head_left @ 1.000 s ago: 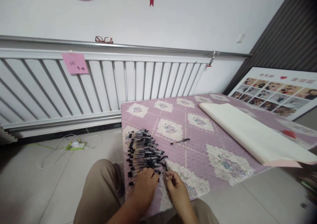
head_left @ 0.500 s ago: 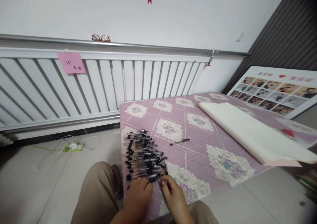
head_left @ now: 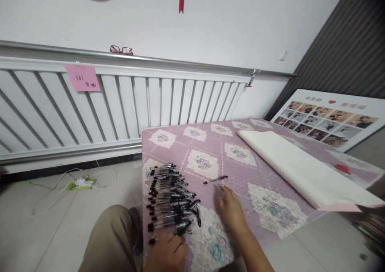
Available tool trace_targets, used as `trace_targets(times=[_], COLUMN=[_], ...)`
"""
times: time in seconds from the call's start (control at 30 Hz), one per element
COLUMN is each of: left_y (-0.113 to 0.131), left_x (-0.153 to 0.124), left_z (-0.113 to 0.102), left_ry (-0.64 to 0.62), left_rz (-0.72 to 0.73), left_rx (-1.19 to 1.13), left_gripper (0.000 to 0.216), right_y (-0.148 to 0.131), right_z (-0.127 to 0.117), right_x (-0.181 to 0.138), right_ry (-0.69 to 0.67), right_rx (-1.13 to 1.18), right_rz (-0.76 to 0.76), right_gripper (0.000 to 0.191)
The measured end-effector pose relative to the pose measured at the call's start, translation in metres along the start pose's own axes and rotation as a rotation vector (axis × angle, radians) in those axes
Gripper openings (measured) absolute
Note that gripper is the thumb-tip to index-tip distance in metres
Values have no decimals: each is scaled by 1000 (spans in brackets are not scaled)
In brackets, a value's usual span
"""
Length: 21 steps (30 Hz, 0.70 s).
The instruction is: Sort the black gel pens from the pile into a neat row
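A row of black-capped clear pens (head_left: 168, 203) lies side by side along the left part of the purple patterned cloth (head_left: 207, 144). My left hand (head_left: 168, 251) rests at the near end of the row, its fingers curled down. One pen's dark end (head_left: 152, 241) pokes out beside it; my fingertips are hidden. Farther right, my right hand (head_left: 231, 208) reaches forward over the cloth, its fingers blurred by motion. Just beyond them lies a single pen (head_left: 215, 180), apart from the row. A short black pen cap or piece (head_left: 199, 218) sits at the row's right side.
A large cream sheet (head_left: 288, 168) lies folded across the right of the table, with a small red item (head_left: 343, 169) behind it. A white radiator (head_left: 168, 99) stands along the wall. On the floor at left is a power strip (head_left: 82, 183) with cables. A photo board (head_left: 327, 119) leans at right.
My right hand has moved away from the row of pens, right and forward, toward the single pen. My left hand sits slightly nearer my body. The whole view has shifted a little.
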<state>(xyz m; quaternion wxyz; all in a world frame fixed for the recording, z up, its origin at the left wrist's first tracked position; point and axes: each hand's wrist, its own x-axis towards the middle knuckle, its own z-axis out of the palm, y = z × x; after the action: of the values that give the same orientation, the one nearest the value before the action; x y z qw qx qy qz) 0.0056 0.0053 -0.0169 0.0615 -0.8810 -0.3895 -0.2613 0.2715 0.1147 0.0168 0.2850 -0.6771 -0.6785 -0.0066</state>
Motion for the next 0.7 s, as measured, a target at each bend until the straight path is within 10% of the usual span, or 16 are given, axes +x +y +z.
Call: trace_targets(times=[0.3,0.7], left_y=[-1,0], left_x=[14,12], left_z=[-2,-14], left_ry=[303,213], left_rz=[27,-26], left_rx=[45,0], left_gripper=[24,17], right_y=[8,14], right_z=[9,-8], right_x=[58,23], right_ry=[-291,-216], right_rx=[-393,-351], right_rz=[14,30], right_gripper=[49,26])
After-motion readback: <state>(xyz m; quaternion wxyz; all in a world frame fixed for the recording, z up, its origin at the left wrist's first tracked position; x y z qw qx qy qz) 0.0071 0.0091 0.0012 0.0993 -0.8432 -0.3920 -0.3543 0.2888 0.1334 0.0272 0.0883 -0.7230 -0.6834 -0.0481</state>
